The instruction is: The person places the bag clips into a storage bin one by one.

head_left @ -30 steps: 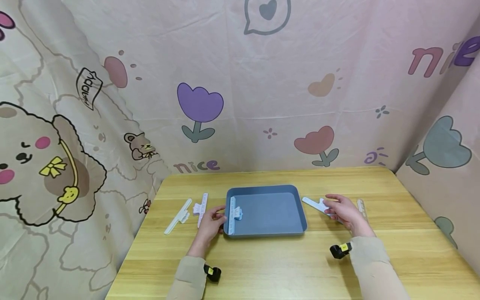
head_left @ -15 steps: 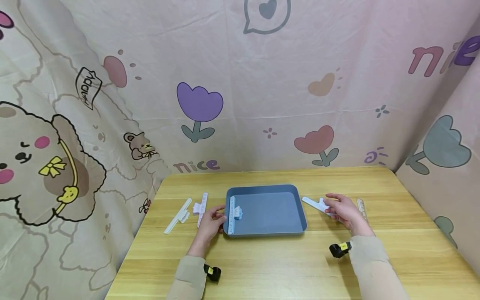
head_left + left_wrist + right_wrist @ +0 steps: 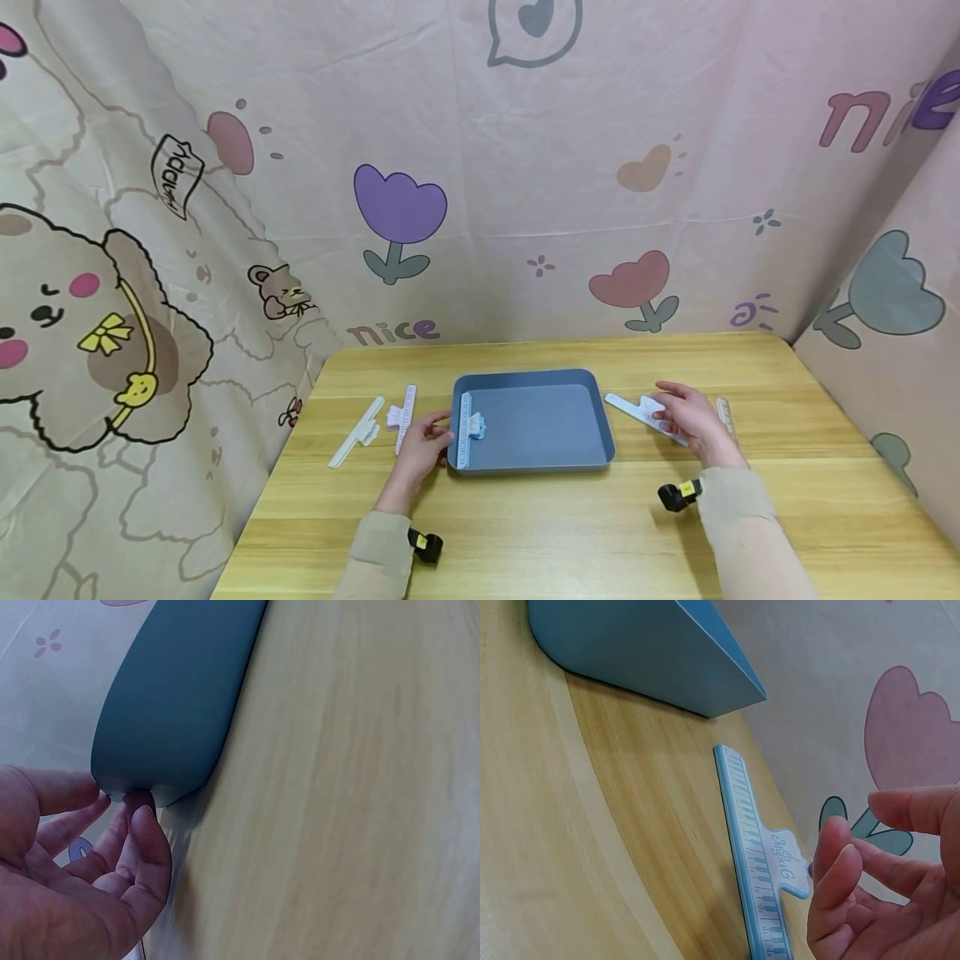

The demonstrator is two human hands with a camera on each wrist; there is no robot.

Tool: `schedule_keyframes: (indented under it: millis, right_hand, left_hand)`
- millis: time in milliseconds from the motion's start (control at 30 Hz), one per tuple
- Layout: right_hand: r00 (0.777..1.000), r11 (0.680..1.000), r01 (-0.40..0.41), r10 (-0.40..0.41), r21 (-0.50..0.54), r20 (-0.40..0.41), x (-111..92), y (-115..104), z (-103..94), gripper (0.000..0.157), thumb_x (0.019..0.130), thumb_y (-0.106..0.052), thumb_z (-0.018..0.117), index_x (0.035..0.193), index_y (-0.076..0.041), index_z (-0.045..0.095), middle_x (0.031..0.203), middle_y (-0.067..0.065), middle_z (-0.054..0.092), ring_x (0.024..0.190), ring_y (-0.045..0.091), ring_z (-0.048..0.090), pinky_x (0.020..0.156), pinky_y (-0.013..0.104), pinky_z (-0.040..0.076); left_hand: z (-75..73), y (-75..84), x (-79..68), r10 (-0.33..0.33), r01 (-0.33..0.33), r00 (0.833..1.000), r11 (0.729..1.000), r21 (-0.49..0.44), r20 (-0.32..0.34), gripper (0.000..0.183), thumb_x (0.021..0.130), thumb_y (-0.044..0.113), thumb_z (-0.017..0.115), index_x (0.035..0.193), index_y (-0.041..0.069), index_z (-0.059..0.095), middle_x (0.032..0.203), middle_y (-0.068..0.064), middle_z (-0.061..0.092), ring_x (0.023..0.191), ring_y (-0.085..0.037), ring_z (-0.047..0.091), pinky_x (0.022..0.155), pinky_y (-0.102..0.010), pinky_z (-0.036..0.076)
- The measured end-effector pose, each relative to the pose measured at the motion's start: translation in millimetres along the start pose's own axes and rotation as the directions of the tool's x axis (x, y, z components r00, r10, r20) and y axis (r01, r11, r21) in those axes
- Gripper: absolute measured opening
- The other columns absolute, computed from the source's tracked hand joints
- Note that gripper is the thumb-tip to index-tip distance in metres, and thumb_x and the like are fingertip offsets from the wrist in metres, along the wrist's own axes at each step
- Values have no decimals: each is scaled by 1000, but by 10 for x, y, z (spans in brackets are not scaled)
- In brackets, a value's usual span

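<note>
My left hand (image 3: pixel 422 446) rests its fingertips against the left side of a blue-grey tray (image 3: pixel 536 463). In the left wrist view, its fingers are bent at the lower corner of the tray (image 3: pixel 176 697). A light blue sheet-music clip (image 3: pixel 467 429) lies inside the tray along the left wall. My right hand (image 3: pixel 692 421) hovers by a second light blue clip (image 3: pixel 626 408) to the right of the tray. In the right wrist view, this clip (image 3: pixel 754 855) shows piano keys and the word Music; the fingers of the right hand (image 3: pixel 900 877) are loosely bent beside its handle, gripping nothing visible.
Left of the tray lie a white clip (image 3: pixel 356 433) and a lilac clip (image 3: pixel 406 417). Another pale clip (image 3: pixel 725 417) lies partly behind the right hand. A printed curtain (image 3: pixel 525 292) hangs behind the wooden table (image 3: pixel 540 533).
My right hand has shifted slightly up and to the right, and the lower end of the clip beneath it shows more. The left hand and tray have stayed in place.
</note>
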State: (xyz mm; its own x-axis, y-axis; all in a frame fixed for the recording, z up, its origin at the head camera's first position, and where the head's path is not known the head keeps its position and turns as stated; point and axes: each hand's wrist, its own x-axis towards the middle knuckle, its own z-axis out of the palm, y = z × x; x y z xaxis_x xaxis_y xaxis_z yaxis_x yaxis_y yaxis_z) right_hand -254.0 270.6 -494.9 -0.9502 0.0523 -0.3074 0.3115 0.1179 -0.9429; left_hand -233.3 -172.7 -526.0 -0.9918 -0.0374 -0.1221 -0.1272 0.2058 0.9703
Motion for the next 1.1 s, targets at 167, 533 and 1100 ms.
schedule_keyframes:
  millis: [167,533,1100]
  right_hand:
    - [1000,1000,-8,8,-1,-6,2,3,-9,60,101,-16,50,151,5,24,125,21,52,75,13,62,59,24,50]
    - [999,991,-33,37,-131,28,20,98,-44,55,101,-20,51,148,3,32,79,4,57,60,10,51,49,22,38]
    - [999,977,3,7,-214,50,-23,252,-23,47,93,-7,62,137,6,49,64,2,51,53,11,45,43,23,35]
  left_hand:
    - [-1,-7,7,1,-1,1000,1000,-1,0,42,92,-2,61,134,1,57,98,-14,59,77,-22,57,55,-32,50]
    - [2,-1,0,-17,17,1000,1000,-3,4,42,93,0,61,135,2,56,105,-16,59,81,-23,58,56,-32,50]
    - [-1,-4,-1,-22,22,1000,1000,0,5,42,94,-1,60,135,1,56,107,-18,59,82,-24,58,56,-31,51]
